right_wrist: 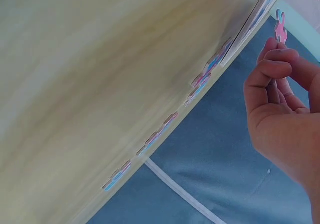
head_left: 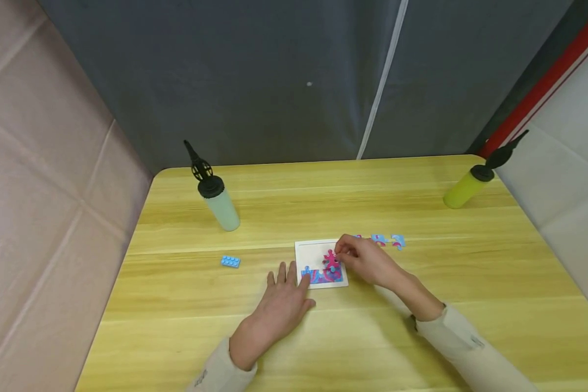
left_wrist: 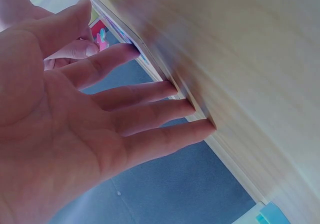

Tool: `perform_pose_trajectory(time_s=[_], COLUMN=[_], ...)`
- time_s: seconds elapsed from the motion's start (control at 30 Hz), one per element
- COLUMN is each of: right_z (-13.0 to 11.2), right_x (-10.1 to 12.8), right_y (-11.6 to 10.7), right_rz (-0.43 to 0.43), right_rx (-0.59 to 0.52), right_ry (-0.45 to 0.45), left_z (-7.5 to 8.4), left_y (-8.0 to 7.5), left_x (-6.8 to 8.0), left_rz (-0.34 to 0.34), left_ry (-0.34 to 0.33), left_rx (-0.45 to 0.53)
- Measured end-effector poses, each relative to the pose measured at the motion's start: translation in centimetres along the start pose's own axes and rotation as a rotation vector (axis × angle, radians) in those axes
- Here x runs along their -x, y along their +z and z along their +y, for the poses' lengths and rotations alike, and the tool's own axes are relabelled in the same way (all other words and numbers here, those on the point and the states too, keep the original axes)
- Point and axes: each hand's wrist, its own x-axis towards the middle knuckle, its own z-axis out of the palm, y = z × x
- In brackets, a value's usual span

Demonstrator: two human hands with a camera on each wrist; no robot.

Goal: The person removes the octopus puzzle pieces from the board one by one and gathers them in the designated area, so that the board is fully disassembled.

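A white puzzle tray lies on the table, its lower part filled with blue, pink and purple pieces. My right hand pinches a pink jigsaw piece between thumb and fingertips above the tray's right side. In the right wrist view that piece is raised off the board, standing out beyond the fingertips. My left hand is spread with straight fingers at the tray's lower left corner, the index fingertip on its edge. The left wrist view shows the other left fingertips touching the tabletop.
Several loose jigsaw pieces lie beyond the right hand, partly hidden by it. A blue toy brick sits left of the tray. A pale green bottle-like pump stands at back left, a yellow-green one at back right. A grey curtain hangs behind.
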Motion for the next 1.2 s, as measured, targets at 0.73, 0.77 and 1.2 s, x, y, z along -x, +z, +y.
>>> perform_pose_trajectory(time_s=[0.73, 0.77, 1.2], right_z=[1.2, 1.2, 1.9], right_x=[1.4, 1.4, 2.1], right_y=[-1.3, -1.3, -1.7], right_rz=[0.02, 0.02, 0.037], right_rx=[-0.068, -0.066, -0.047], right_ry=[0.067, 0.07, 0.056], left_z=[-0.2, -0.2, -0.2], left_y=[-0.1, -0.1, -0.1], left_x=[0.2, 0.2, 0.2], left_rz=[-0.001, 0.001, 0.002], left_ry=[0.007, 0.008, 0.007], left_rx=[0.003, 0.004, 0.013])
